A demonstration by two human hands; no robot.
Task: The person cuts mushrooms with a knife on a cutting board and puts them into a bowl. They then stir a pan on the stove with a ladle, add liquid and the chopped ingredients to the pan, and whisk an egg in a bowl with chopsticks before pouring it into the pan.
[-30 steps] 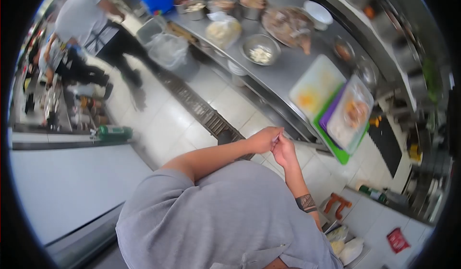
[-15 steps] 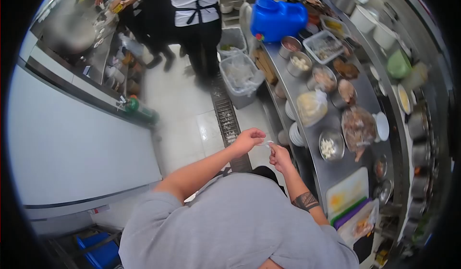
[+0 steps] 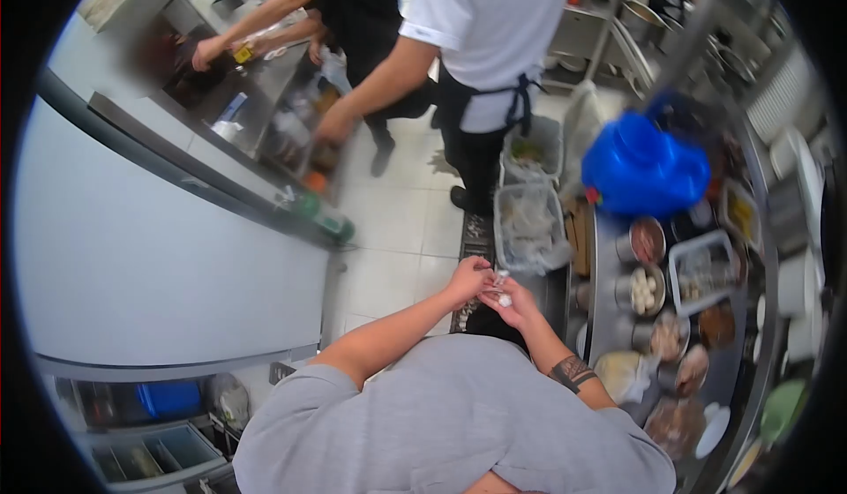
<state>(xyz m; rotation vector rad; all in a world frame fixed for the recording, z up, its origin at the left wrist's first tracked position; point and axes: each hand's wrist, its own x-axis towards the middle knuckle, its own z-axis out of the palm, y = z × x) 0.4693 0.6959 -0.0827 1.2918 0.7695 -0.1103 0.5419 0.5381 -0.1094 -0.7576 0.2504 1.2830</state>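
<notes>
In front of my body, my two hands meet above the floor. My left hand [image 3: 469,282] has its fingers curled and pinched against the other hand; whatever they pinch is too small to make out. Turned palm up, my right hand [image 3: 519,307] is partly closed around a small crumpled white thing [image 3: 505,300], thin like plastic or paper, its kind unclear. Another whitish bit shows between the fingertips of both hands. To the right, the steel counter [image 3: 609,304] carries a bag of pale yellow food [image 3: 619,375] and metal pots.
Two co-workers stand ahead: one in a white shirt [image 3: 494,26] and apron, one in black [image 3: 357,9]. Plastic bins [image 3: 529,220] stand by the floor drain. A blue jug [image 3: 644,168] sits on the counter. A white cabinet [image 3: 168,247] lines the left, near a green cylinder [image 3: 322,219].
My view has turned right to left, so the counter sits farther right and lower. My hands have come together around the white thing. The white-shirted co-worker appears nearer, an arm reaching left.
</notes>
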